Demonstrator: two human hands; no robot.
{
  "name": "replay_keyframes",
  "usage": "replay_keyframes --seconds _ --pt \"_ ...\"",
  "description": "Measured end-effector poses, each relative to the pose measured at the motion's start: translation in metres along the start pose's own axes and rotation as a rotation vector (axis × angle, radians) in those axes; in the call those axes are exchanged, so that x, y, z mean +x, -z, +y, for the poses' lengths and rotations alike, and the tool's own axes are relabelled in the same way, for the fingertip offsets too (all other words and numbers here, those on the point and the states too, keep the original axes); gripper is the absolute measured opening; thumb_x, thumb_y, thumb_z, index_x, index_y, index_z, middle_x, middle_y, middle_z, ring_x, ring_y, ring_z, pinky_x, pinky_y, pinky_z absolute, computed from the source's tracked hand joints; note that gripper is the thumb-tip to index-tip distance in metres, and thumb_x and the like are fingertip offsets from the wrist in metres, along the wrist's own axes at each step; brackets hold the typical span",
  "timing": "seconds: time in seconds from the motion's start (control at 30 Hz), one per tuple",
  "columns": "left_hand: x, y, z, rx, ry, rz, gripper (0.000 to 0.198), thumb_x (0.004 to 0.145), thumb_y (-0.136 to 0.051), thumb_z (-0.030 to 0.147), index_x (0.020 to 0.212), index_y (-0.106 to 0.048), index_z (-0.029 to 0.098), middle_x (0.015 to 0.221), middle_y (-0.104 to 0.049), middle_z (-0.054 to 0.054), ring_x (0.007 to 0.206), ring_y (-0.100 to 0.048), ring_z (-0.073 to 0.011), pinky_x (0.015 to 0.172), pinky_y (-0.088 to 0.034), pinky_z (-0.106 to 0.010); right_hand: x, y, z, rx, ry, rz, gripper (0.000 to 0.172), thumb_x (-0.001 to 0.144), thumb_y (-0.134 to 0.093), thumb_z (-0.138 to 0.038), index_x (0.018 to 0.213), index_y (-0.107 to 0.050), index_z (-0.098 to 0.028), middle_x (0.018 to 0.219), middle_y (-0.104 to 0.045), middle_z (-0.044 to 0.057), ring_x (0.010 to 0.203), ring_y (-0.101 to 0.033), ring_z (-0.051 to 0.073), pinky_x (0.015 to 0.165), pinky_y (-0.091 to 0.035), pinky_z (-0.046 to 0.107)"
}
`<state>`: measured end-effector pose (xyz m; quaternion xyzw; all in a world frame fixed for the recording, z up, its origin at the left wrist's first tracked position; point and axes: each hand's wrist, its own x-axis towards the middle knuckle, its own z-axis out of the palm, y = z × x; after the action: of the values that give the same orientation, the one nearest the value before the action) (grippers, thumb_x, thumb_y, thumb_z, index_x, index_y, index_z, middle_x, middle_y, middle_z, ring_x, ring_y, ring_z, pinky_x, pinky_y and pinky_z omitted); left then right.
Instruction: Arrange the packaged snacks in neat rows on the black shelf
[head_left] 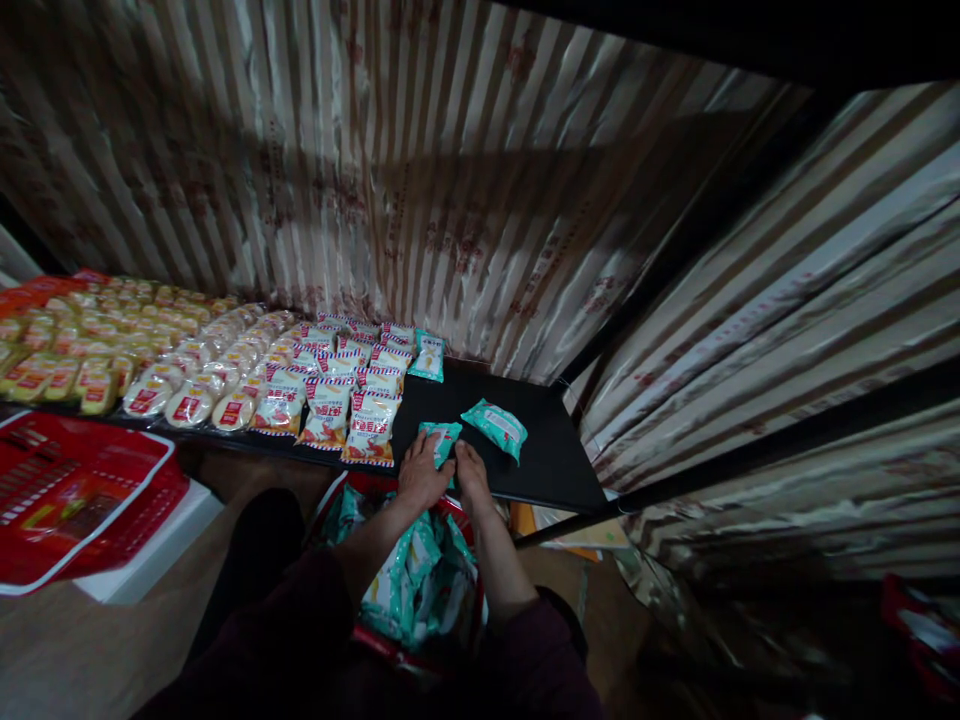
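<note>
A teal snack packet (442, 433) lies at the front edge of the black shelf (546, 462), partly covered by my hands. My left hand (422, 472) grips it from the left and front, fingers over its wrapper. Against the packet's right side is my right hand (471, 474), its fingers bent close together. A second teal packet (496, 428) lies tilted on the shelf to the right. Another teal packet (428, 356) stands at the back beside rows of white snack bags (371, 425). Below my forearms, a red basket (375, 640) holds several teal packets (409, 575).
Round wrapped cakes (189, 404) and yellow wrapped cakes (97, 385) fill the shelf's left part. A red shopping basket (142, 500) sits on a white box (161, 550) at lower left. Striped sheeting (450, 200) hangs behind; a dark metal bar (720, 455) slants at the right.
</note>
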<state>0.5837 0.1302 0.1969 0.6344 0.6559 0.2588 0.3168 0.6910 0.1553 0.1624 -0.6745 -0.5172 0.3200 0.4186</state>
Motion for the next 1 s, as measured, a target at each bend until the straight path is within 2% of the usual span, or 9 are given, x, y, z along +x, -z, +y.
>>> replay_keyframes --seconds 0.07,0.17,0.3,0.4,0.57,0.77,0.87,1.0 --pt "-0.005 0.001 -0.003 -0.058 0.005 -0.003 0.064 0.079 -0.055 0.039 0.137 -0.037 0.02 0.149 -0.03 -0.011 0.136 -0.03 -0.0247 0.11 -0.027 -0.038 -0.007 0.001 -0.002 0.074 -0.044 -0.021 0.058 0.082 -0.038 -0.06 0.106 -0.065 -0.014 0.104 -0.07 0.01 0.094 -0.065 0.02 0.08 -0.051 0.029" --pt "-0.01 0.004 -0.006 -0.211 0.013 0.007 0.07 0.074 -0.062 0.041 0.135 -0.037 0.017 0.146 -0.035 -0.013 0.135 -0.033 -0.0252 0.11 -0.027 -0.037 -0.019 0.002 -0.009 0.283 -0.126 -0.024 0.051 0.082 -0.042 -0.054 0.102 -0.067 -0.014 0.111 -0.068 0.01 0.103 -0.062 0.021 0.085 -0.05 0.029" --pt "-0.015 0.008 -0.006 -0.536 0.135 0.034 0.076 0.073 -0.065 0.04 0.136 -0.033 0.011 0.14 -0.042 -0.017 0.128 -0.042 -0.0255 0.105 -0.034 -0.035 -0.038 0.0 -0.018 0.411 -0.159 0.001 0.047 0.081 -0.044 -0.044 0.113 -0.062 -0.015 0.116 -0.066 0.009 0.106 -0.062 0.021 0.088 -0.049 0.031" --pt "-0.022 0.009 -0.004 -0.778 0.255 0.042 0.077 0.074 -0.065 0.038 0.137 -0.03 0.011 0.139 -0.044 -0.018 0.124 -0.047 -0.0234 0.099 -0.04 -0.031 -0.052 -0.005 -0.021 0.371 -0.106 0.012 0.053 0.081 -0.045 -0.045 0.126 -0.053 -0.018 0.122 -0.063 0.007 0.111 -0.059 0.02 0.091 -0.047 0.031" --pt "-0.035 0.005 -0.005 -1.091 0.31 -0.026 0.046 0.081 -0.055 0.032 0.124 -0.046 0.017 0.117 -0.063 -0.009 0.104 -0.062 -0.0171 0.087 -0.048 -0.026 -0.074 -0.013 -0.031 0.261 -0.063 -0.004 0.059 0.087 -0.035 -0.049 0.139 -0.036 -0.022 0.139 -0.049 0.006 0.124 -0.048 0.018 0.1 -0.04 0.03" --pt "-0.038 0.006 -0.013 -1.241 0.295 -0.028 0.038 0.078 -0.055 0.029 0.114 -0.056 0.019 0.117 -0.064 -0.006 0.112 -0.057 -0.018 0.098 -0.043 -0.03 -0.09 -0.017 -0.037 0.021 -0.003 0.02 0.072 0.089 -0.028 -0.056 0.146 -0.017 -0.014 0.151 -0.026 0.013 0.139 -0.026 0.021 0.112 -0.025 0.037" --pt "-0.042 0.014 -0.017 -1.268 0.313 -0.091 0.037 0.075 -0.058 0.033 0.108 -0.062 0.019 0.12 -0.062 -0.007 0.122 -0.049 -0.0236 0.105 -0.034 -0.038 -0.094 -0.02 -0.032 -0.094 0.14 0.06 0.074 0.089 -0.027 -0.058 0.145 -0.021 -0.011 0.153 -0.019 0.014 0.142 -0.013 0.024 0.114 -0.018 0.045" --pt "-0.052 0.026 -0.024 -1.219 0.311 -0.176 0.036 0.068 -0.067 0.036 0.101 -0.066 0.021 0.122 -0.061 -0.008 0.129 -0.04 -0.0296 0.108 -0.028 -0.043 -0.101 -0.02 -0.026 -0.192 0.316 0.049 0.062 0.093 -0.019 -0.051 0.142 -0.031 -0.014 0.154 -0.019 0.01 0.144 -0.003 0.022 0.115 -0.012 0.051"
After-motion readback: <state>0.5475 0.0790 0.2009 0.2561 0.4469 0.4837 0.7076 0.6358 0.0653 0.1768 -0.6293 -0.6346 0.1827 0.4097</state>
